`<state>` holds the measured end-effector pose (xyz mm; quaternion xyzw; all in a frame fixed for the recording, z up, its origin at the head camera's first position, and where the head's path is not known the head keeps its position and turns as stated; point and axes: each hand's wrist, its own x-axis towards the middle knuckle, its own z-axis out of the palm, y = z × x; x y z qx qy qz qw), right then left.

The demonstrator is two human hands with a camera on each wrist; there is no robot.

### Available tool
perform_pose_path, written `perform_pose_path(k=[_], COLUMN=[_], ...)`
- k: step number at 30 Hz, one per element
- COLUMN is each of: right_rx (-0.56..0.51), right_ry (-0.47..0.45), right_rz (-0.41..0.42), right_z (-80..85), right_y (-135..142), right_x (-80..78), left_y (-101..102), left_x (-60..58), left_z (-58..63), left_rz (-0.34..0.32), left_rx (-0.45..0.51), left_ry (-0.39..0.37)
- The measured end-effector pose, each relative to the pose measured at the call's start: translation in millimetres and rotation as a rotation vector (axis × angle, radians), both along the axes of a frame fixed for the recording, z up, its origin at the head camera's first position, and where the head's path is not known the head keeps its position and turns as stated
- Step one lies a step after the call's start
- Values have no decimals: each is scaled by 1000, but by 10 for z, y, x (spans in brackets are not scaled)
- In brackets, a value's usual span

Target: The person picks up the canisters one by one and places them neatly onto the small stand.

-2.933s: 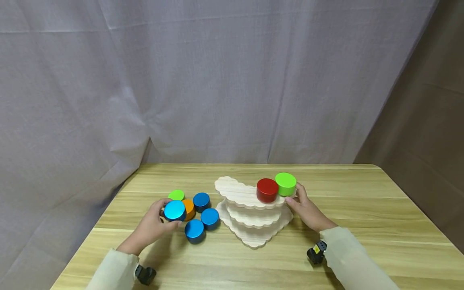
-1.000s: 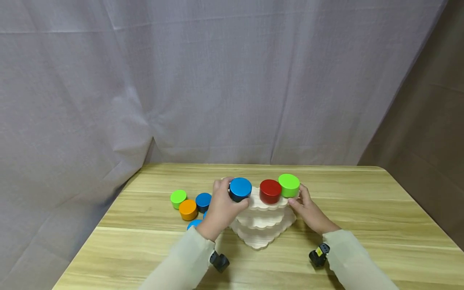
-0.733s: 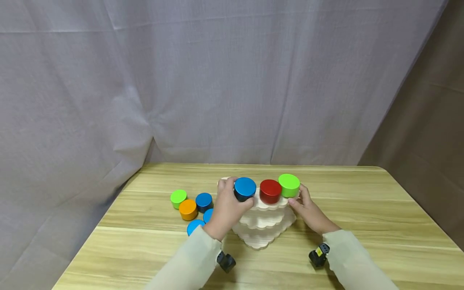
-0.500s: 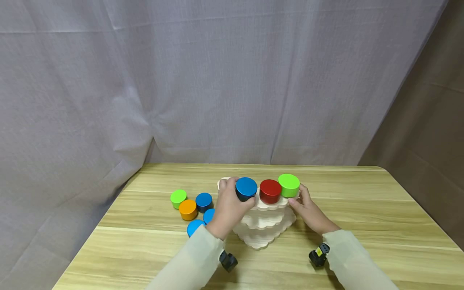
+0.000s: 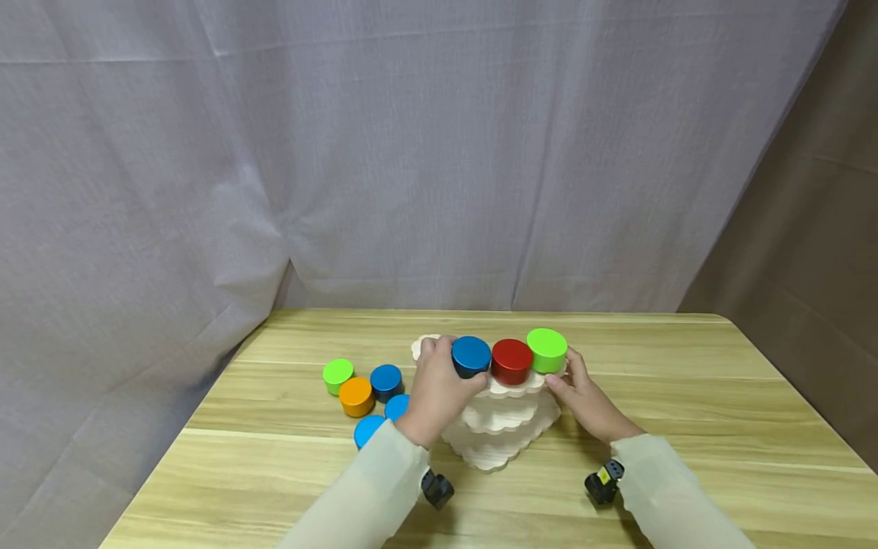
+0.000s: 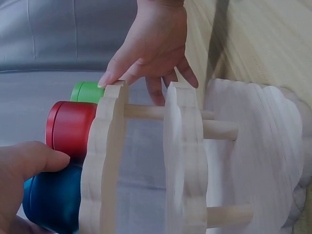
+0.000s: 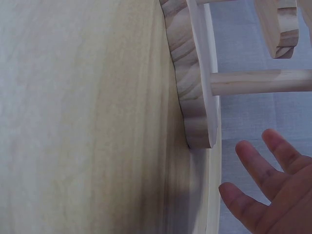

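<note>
In the head view, a tiered wooden stand (image 5: 490, 450) with scalloped boards stands mid-table. My left hand (image 5: 439, 389) grips a small round blue tin (image 5: 471, 355) on its top board, close against the red tin (image 5: 511, 361). A green tin (image 5: 546, 350) sits to the right of the red one. The left wrist view shows my left thumb (image 6: 46, 157) over the blue tin (image 6: 53, 197). My right hand (image 5: 586, 400) holds the top board's right corner between thumb and index finger, beside the green tin; its other fingers (image 7: 253, 165) spread loosely below.
Left of the stand on the table (image 5: 261, 473) are a green tin (image 5: 338, 376), an orange tin (image 5: 357, 397) and several blue tins (image 5: 386, 382), partly behind my left forearm. Dowels (image 6: 229, 215) join the stand's boards. A grey curtain (image 5: 411, 191) hangs behind.
My left hand has carried the blue tin from the table's left side onto the top board, then edged it right, up to the red tin. My right hand stays at the stand's corner.
</note>
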<state>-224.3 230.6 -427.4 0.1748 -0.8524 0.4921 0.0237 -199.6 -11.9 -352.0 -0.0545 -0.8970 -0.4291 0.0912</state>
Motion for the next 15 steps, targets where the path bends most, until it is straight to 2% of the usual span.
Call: perform_pose_path(k=[5,15], right_rx=[3,22], right_ry=[-2,-8], right_rz=[2,-8], right_z=[-6,-6], right_y=[12,14], right_x=[-7,-5], left_y=[12,21], left_x=[2,-14], left_z=[34,47], left_rz=[-3,-5], left_rx=[-24,-55], left_ry=[-34,-49])
